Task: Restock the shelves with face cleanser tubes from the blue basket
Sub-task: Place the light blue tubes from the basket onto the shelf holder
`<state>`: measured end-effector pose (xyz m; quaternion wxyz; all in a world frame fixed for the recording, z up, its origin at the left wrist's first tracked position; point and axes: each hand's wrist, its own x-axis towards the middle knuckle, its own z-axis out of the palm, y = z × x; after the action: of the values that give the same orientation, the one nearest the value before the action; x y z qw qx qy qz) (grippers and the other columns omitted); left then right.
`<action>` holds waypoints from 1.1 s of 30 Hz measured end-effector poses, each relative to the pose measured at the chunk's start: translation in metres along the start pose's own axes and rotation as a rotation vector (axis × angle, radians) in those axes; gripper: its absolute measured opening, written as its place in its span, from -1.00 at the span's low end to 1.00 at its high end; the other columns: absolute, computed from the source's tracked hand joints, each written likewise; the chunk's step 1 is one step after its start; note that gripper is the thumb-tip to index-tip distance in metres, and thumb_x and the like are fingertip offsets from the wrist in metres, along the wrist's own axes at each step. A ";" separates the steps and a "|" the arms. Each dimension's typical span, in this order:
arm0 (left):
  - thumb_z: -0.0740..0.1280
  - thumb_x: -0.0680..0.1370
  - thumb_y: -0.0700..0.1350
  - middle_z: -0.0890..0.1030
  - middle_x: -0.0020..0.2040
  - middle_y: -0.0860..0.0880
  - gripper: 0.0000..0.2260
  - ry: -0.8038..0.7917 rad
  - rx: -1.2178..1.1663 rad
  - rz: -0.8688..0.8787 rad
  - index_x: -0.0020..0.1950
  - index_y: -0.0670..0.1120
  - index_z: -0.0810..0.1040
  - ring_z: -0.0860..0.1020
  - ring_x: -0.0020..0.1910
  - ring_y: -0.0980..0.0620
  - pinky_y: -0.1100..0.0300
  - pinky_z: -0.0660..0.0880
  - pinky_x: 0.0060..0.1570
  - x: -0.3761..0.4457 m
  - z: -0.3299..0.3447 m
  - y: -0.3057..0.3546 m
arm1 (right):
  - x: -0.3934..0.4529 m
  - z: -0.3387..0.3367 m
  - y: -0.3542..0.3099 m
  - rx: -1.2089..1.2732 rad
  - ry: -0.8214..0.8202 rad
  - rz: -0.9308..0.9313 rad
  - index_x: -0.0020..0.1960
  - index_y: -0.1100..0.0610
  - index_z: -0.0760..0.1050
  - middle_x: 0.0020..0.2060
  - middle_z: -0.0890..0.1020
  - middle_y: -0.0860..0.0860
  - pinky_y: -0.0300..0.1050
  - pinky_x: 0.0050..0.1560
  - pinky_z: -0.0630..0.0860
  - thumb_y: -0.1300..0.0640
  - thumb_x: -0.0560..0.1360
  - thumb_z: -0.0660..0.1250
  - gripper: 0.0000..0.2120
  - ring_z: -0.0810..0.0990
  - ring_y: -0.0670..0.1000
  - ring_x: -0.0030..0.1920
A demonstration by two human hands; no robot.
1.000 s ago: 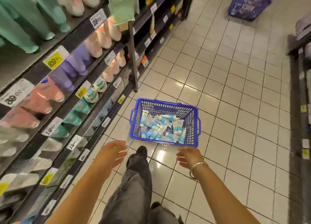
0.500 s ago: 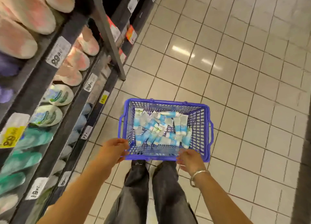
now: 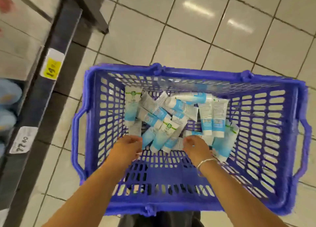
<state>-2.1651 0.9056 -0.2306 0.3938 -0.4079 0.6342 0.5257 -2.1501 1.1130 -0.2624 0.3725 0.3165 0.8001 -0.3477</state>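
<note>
The blue basket (image 3: 95, 117) stands on the tiled floor right below me, filling the middle of the view. Several white-and-light-blue face cleanser tubes (image 3: 172, 117) lie jumbled on its bottom. Both my arms reach down inside it. My left hand (image 3: 127, 145) hovers at the near left edge of the pile with its fingers loosely bent. A silver bracelet circles the wrist of my right hand (image 3: 195, 146), which reaches the near middle of the pile, its fingertips down among the tubes. Neither hand plainly holds a tube.
The dark shelf edge (image 3: 56, 59) runs along the left with a yellow price tag (image 3: 52, 68) and a white price tag (image 3: 22, 140). Pale blue products (image 3: 8, 110) sit on the low shelf at far left. Beige floor tiles (image 3: 213, 30) stretch beyond the basket.
I have bent down much closer to the basket. Both hands went from its near rim down inside, to the tube pile.
</note>
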 end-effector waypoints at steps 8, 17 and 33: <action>0.30 0.53 -0.19 0.49 0.09 0.02 -0.71 -0.014 0.273 0.023 0.24 -0.05 0.45 0.46 -0.09 0.13 0.33 0.37 -0.16 0.104 0.076 -0.091 | 0.064 0.076 0.077 0.105 0.049 0.138 0.25 0.20 0.40 0.14 0.54 0.14 0.01 0.16 0.43 0.22 0.56 0.18 -0.73 0.51 0.14 0.14; 0.37 0.47 -0.14 0.34 0.31 -0.16 -0.51 0.040 0.811 0.277 0.36 -0.12 0.31 0.34 0.28 -0.15 0.05 0.34 0.20 0.167 0.109 -0.099 | 0.128 0.099 0.078 0.392 -0.122 0.118 0.24 0.15 0.34 0.08 0.55 0.11 -0.05 0.10 0.47 0.21 0.54 0.24 -0.71 0.51 0.03 0.02; 0.43 0.44 -0.04 0.52 -0.13 0.13 -0.72 -0.082 0.238 0.212 0.05 0.07 0.38 0.52 -0.28 0.24 0.50 0.43 -0.42 0.160 0.090 -0.112 | 0.126 0.095 0.097 0.593 -0.156 0.069 0.00 -0.07 0.42 0.10 0.58 0.01 0.06 0.16 0.49 0.03 0.55 0.22 -0.96 0.57 0.00 0.06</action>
<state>-2.1118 0.9650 -0.4298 0.4070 -0.2674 0.7148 0.5019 -2.1062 1.1229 -0.4417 0.3358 0.4109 0.6213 -0.5765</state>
